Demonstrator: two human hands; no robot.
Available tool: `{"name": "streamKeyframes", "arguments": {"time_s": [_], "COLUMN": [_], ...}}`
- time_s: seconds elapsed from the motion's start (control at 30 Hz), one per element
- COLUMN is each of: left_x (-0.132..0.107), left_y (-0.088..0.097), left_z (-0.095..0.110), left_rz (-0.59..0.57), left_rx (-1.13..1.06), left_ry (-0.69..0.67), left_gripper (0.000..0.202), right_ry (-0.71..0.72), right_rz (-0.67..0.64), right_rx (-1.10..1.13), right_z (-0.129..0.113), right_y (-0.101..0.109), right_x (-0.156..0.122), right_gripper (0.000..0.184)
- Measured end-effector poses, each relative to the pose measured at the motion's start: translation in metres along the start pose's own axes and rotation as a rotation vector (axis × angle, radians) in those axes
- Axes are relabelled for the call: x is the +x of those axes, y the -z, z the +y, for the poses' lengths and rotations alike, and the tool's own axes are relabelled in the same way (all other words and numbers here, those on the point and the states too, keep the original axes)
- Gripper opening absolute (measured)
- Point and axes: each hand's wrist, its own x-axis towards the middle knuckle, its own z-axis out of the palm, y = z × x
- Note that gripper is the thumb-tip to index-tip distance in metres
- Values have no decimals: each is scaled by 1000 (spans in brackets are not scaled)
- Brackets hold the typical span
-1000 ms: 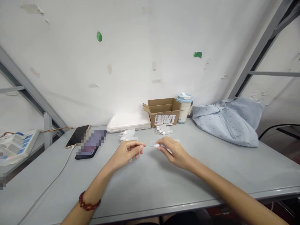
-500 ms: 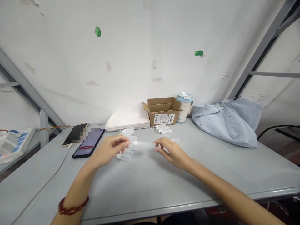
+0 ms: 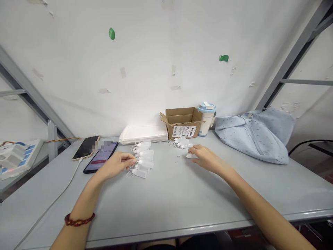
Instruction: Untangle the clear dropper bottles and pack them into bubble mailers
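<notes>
In the head view several small translucent white tags with thin white strings (image 3: pixel 144 153) lie in an overlapping column left of the table's middle. My left hand (image 3: pixel 119 165) is at the string side of that column, thumb and forefinger pinched on a tag's string. To the right, my right hand (image 3: pixel 205 158) has its fingers bent down over a single white tag (image 3: pixel 189 156), partly hidden under the fingertips; its string trails left on the table. Behind this, a small pile of similar tags (image 3: pixel 182 141) lies before the cardboard box.
An open cardboard box (image 3: pixel 186 130), a lidded cup (image 3: pixel 206 119) and a stack of white flat sheets or envelopes (image 3: pixel 144 133) stand along the wall. A light blue cloth bag (image 3: pixel 255 139) lies right. Two phones, one dark (image 3: pixel 85 148) and one lit (image 3: pixel 97 162), lie left with a white cable.
A white tag blurred at my left fingertips now rests in the left column. My right hand has moved right and slightly up onto the single tag.
</notes>
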Motion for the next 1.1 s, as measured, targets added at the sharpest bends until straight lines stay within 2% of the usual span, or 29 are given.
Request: {"name": "streamKeyframes", "arguments": {"time_s": [0.23,0.43,0.5,0.6,0.67,0.73,0.8,0.87,0.93,0.97,1.1], "left_x": [3,5,7,8,8,5,1,-3,-6,-7,-7], "left_y": [0,-3,-3,-5,-8,-16,-29,-46,-63,-70,-84], "left_z": [-10,-15,-17,-18,-13,-3,10,23,32,35,36], "left_rz": [-50,-18,71,323,469,540,503,346,164,109,29], "left_rx": [72,81,127,287,382,376,259,87,-46,-74,-93], "left_ry": [38,36,73,109,53,-48,-152,-208,-218,-217,-208], "left_gripper": [30,38,44,49,49,45,37,33,38,41,38], "right_ry": [-50,-68,-66,-48,-20,22,75,144,221,252,316], "right_rz": [-63,-71,-70,-62,-50,-33,-1,53,86,90,87], "right_rx": [-58,-85,-82,-51,-10,38,111,263,438,503,587], "right_z": [3,5,4,0,-5,-13,-23,-33,-44,-48,-59], "right_y": [-7,-13,-16,-17,-15,-10,-5,-1,0,-1,-3], "right_x": [1,4,5,5,4,2,0,-3,-5,-6,-10], "right_gripper": [25,20,14,8,10,11,12,13,12,12,15]}}
